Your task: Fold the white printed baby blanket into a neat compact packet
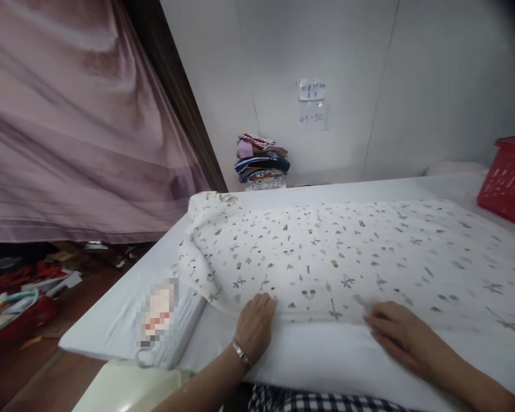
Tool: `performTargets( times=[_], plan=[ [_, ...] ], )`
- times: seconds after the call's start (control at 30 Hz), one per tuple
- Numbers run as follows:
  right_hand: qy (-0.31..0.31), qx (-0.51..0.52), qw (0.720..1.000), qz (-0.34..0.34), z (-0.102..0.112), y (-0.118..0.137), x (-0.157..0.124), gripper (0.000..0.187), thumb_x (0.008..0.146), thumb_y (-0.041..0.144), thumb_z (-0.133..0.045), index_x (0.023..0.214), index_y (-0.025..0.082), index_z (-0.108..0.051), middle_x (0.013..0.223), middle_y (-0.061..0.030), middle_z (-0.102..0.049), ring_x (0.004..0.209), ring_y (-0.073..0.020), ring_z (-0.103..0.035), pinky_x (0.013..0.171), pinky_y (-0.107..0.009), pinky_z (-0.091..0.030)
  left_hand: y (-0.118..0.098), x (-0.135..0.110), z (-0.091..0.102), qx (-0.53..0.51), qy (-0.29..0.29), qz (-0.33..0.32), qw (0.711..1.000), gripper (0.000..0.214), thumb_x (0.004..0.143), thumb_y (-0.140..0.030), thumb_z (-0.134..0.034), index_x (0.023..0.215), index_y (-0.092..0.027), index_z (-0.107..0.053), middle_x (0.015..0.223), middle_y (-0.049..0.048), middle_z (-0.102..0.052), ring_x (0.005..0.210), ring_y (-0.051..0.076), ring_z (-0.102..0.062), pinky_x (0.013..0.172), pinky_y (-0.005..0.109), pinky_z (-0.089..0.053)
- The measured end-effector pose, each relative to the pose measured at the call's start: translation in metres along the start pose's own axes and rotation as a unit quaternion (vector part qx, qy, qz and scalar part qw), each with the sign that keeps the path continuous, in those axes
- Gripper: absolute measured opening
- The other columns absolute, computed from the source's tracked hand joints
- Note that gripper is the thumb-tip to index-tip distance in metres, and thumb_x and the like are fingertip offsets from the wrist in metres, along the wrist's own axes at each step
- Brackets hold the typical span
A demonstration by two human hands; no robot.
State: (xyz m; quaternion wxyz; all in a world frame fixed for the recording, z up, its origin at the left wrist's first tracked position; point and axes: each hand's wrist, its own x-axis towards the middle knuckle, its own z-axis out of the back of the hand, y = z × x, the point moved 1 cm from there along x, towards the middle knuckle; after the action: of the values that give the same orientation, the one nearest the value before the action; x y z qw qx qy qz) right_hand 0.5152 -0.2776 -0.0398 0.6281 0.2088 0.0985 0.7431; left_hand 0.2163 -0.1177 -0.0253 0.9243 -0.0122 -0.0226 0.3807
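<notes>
"Checked black-and-white fabric [335,401] sits nearest in the head view, at the bottom edge. Where are the hands?"

"The left hand [255,323] rests back-up on the near edge of a white printed cloth [300,246], fingers close together — whether they grip it, one cannot tell. A bracelet [241,352] rings that wrist."

"And the other?"

"The right hand [401,337] is farther along that edge; its fingertips are blurred, so a pinch cannot be made out either."

"How does the cloth lie?"

"Spread over a white table [111,309], mostly flat, bunched into folds at the left end. Near the table's left front corner lies a flat item [183,326], partly pixelated."

"Beyond that?"

"A stack of folded fabrics [262,160] by the wall [347,51], a red basket [512,180] at the right — and a pink curtain [77,126] hanging at the left."
</notes>
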Motion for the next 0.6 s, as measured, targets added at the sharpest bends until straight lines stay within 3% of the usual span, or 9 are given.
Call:
performTargets(
  times=[0.13,0.23,0.33,0.43,0.53,0.6],
  plan=[
    [0.053,0.046,0.997,-0.011,0.014,0.014,0.016,0.029,0.089,0.032,-0.036,0.077,0.027,-0.061,0.080,-0.0058,-0.058,0.075,-0.0179,-0.055,0.064,-0.030,-0.046,0.016,-0.003,0.013,-0.060,0.044,-0.013,0.997,0.021,0.072,-0.002,-0.040,0.075,-0.019,-0.051,0.085,0.0023,-0.056,0.084,0.016,-0.048,0.072,0.029,-0.038],
    [0.023,0.047,0.999,-0.014,0.019,0.025,0.042,0.028,0.090,0.029,-0.034,0.084,0.022,-0.060,0.089,-0.0075,-0.057,0.084,-0.0185,-0.053,0.072,-0.031,-0.044,0.022,0.012,0.032,-0.132,0.106,-0.018,0.985,0.015,0.069,-0.011,-0.048,0.078,-0.021,-0.054,0.084,-0.0007,-0.059,0.081,0.014,-0.052,0.070,0.027,-0.040],
    [0.019,0.041,0.999,0.012,0.010,0.036,0.066,0.022,0.087,0.023,-0.039,0.088,0.020,-0.060,0.096,-0.0079,-0.056,0.090,-0.0189,-0.050,0.078,-0.032,-0.041,0.024,0.033,0.043,-0.152,0.072,0.000,0.986,0.015,0.080,-0.029,-0.043,0.087,-0.022,-0.055,0.087,0.0001,-0.061,0.078,0.014,-0.055,0.071,0.028,-0.041],
    [0.062,0.045,0.997,0.030,-0.001,0.037,0.076,0.021,0.085,0.021,-0.042,0.074,0.019,-0.059,0.085,-0.0045,-0.056,0.081,-0.0155,-0.051,0.074,-0.028,-0.041,0.028,0.044,0.035,-0.070,0.033,0.015,0.997,0.019,0.082,-0.028,-0.039,0.089,-0.020,-0.055,0.098,0.0050,-0.059,0.090,0.019,-0.054,0.075,0.032,-0.041],
    [0.082,0.060,0.994,0.030,-0.002,0.027,0.087,0.024,0.085,0.020,-0.042,0.068,0.019,-0.059,0.076,-0.0027,-0.057,0.076,-0.0140,-0.052,0.071,-0.026,-0.042,0.034,0.048,0.024,-0.017,0.064,0.039,0.997,0.018,0.079,-0.024,-0.041,0.088,-0.020,-0.056,0.101,0.0059,-0.057,0.096,0.021,-0.052,0.076,0.033,-0.042],
    [0.057,0.063,0.996,0.021,0.002,0.018,0.107,0.027,0.087,0.022,-0.038,0.075,0.019,-0.062,0.083,-0.0043,-0.059,0.083,-0.0155,-0.053,0.075,-0.027,-0.042,0.035,0.056,0.026,-0.022,0.079,0.046,0.996,0.018,0.078,-0.027,-0.043,0.088,-0.020,-0.057,0.100,0.0051,-0.058,0.095,0.021,-0.053,0.076,0.033,-0.042]
  ],
)
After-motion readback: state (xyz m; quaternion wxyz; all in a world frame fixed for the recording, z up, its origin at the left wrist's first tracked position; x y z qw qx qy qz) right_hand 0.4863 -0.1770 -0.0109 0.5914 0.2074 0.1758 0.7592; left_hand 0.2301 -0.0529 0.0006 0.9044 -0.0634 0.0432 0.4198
